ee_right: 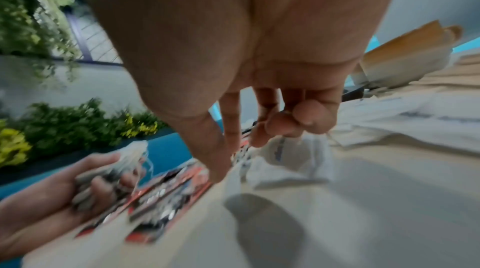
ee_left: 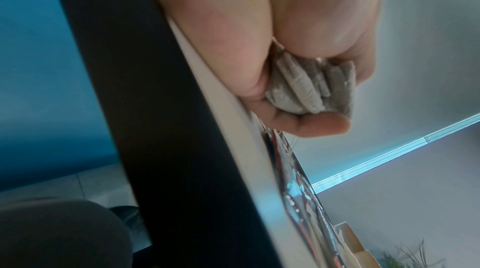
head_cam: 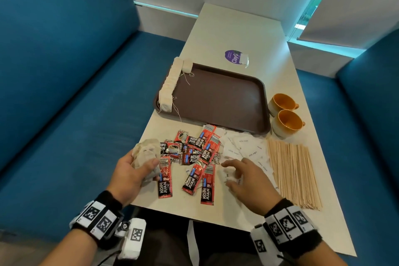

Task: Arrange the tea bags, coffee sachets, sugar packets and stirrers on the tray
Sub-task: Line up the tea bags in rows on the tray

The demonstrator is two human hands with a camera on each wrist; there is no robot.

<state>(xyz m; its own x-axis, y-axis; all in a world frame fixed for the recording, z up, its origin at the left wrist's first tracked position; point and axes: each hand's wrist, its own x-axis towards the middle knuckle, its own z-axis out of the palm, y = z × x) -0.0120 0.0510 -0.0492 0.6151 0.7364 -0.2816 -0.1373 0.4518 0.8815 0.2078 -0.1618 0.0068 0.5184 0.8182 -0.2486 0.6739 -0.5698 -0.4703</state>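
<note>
My left hand [head_cam: 140, 166] grips a bunch of beige tea bags [head_cam: 145, 153] at the table's near left; the left wrist view shows the tea bags [ee_left: 298, 89] fanned inside my curled fingers [ee_left: 319, 126]. My right hand [head_cam: 226, 174] hovers with thumb and forefinger spread over a small white crumpled packet [head_cam: 232, 176], holding nothing. The brown tray [head_cam: 216, 97] carries a row of tea bags [head_cam: 170, 84] along its left rim. Red coffee sachets [head_cam: 194, 153] lie scattered between my hands. White sugar packets [head_cam: 246, 147] and wooden stirrers [head_cam: 293, 173] lie to the right.
Two orange-lined cups [head_cam: 282, 103] [head_cam: 288, 123] stand right of the tray. A purple sticker [head_cam: 234, 56] sits beyond it. Blue sofa seats [head_cam: 64, 93] flank the narrow white table [head_cam: 237, 28]. Most of the tray's floor is bare.
</note>
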